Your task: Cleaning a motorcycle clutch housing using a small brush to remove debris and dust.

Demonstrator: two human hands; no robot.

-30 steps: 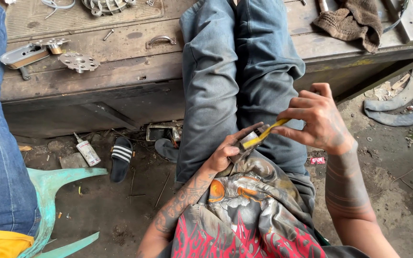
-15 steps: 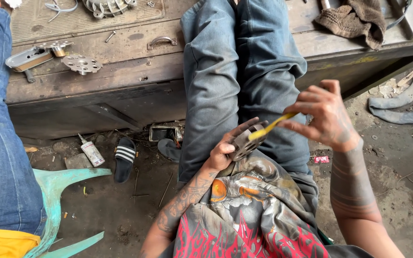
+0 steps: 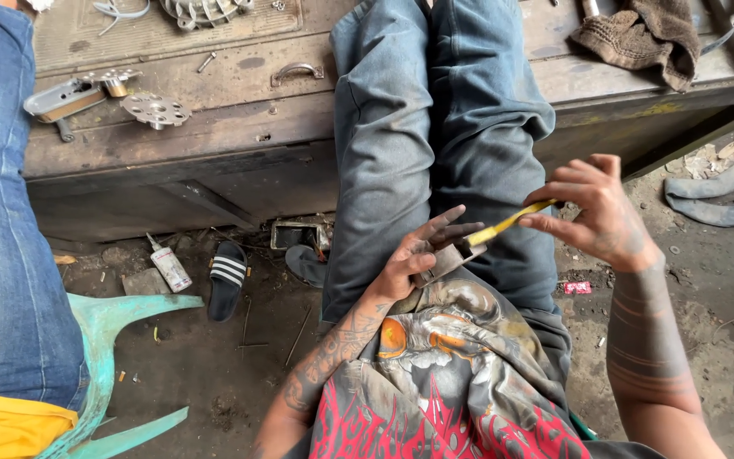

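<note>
Over my lap, my left hand [image 3: 414, 259] clamps a small metal part [image 3: 445, 262]. My right hand [image 3: 592, 212] pinches a thin yellow strip [image 3: 510, 223] at its end; it looks light and flexible.

Small grey metal part [image 3: 445, 262] and thin yellow strip [image 3: 511, 221], both held over the lap.

I see the metal part as a flat, dull grey, blocky piece, tilted with its right end higher, lying just above the printed shirt and against the jeans. The yellow strip is narrow and long; its lower left end meets the part's upper right corner, and it slants up to the right, where its far end is pinched.
</note>
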